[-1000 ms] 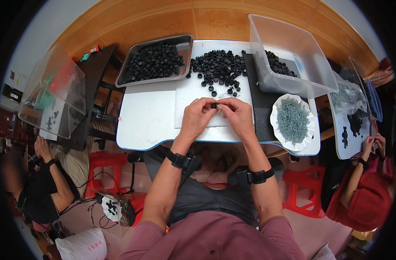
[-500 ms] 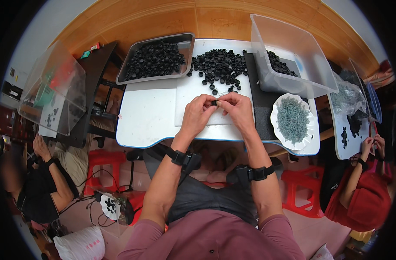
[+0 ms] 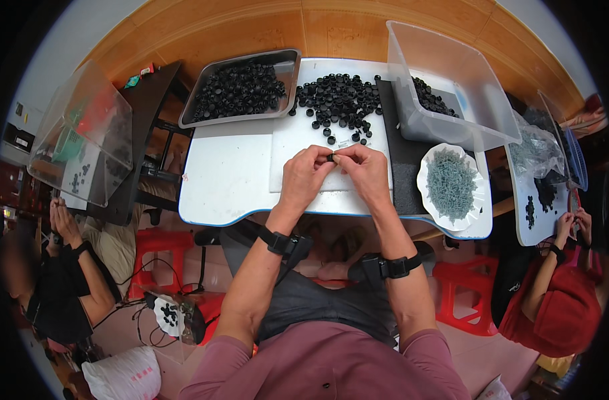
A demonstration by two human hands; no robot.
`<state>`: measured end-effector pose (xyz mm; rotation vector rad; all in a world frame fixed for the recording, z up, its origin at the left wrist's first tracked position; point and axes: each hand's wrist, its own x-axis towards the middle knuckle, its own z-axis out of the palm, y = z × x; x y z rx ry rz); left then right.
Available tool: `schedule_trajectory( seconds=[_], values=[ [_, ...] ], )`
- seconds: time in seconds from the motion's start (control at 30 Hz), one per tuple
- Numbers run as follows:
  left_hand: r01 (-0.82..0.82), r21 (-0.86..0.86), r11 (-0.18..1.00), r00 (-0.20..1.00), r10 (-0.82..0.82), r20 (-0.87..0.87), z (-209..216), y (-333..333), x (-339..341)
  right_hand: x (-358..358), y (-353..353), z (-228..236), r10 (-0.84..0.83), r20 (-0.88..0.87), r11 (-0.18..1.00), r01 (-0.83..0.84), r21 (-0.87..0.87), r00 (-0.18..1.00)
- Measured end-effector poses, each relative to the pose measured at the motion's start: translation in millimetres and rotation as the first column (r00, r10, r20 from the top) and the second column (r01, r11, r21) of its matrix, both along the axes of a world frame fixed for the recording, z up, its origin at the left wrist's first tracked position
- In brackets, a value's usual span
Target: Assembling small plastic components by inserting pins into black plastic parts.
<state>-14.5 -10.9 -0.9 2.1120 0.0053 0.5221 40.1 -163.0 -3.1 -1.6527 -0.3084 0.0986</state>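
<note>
Above the near part of a white board (image 3: pixel 291 175), my left hand (image 3: pixel 304 175) and my right hand (image 3: pixel 364 170) meet at the fingertips. Between them they pinch one small round black cap (image 3: pixel 330 158); most of it is covered by fingers. Just beyond my hands lie a few loose caps and small pale screw-like pieces, partly hidden. Farther back, a pile of black caps (image 3: pixel 341 97) spreads over the board. To the right of my right hand, a white scalloped plate (image 3: pixel 425 195) holds many thin grey-green screw-like pieces (image 3: pixel 450 183).
A metal tray (image 3: pixel 288 67) full of black caps stands at the back left. At the back right, a clear plastic bin (image 3: pixel 444 130) with caps rests on a dark mat (image 3: pixel 403 177). Co-workers sit left and right at side tables; red stools (image 3: pixel 159 250) stand nearby.
My hands stay nearly in place, fingertips still together on the cap. On the left, the co-worker's hands have come up and together at the table edge.
</note>
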Motion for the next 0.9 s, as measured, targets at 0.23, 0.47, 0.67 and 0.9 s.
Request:
schedule_trajectory(
  seconds=[0.23, 0.47, 0.67, 0.9],
  values=[
    [-0.041, -0.050, 0.998, 0.999, 0.039, -0.026, -0.3, -2.4, -1.4, -3.1, -1.8, 1.4, 0.023, 0.044, 1.000, -0.022, -0.022, 0.999],
    [-0.006, -0.104, 0.995, 0.985, -0.012, -0.175, 7.8, 5.5, -2.7, -5.4, -0.2, -1.8, 0.007, 0.105, 0.998, -0.001, -0.056, 0.994],
    [0.107, -0.339, 0.935, 0.967, -0.177, -0.185, 8.5, 17.7, -5.0, -7.3, -0.1, -0.4, 0.021, 0.188, 0.994, 0.000, -0.113, 0.982],
    [0.051, -0.469, 0.882, 0.944, -0.197, -0.267, 13.3, 19.2, -6.5, -10.1, -1.1, 0.9, 0.056, 0.252, 0.985, -0.013, -0.170, 0.966]
  ],
)
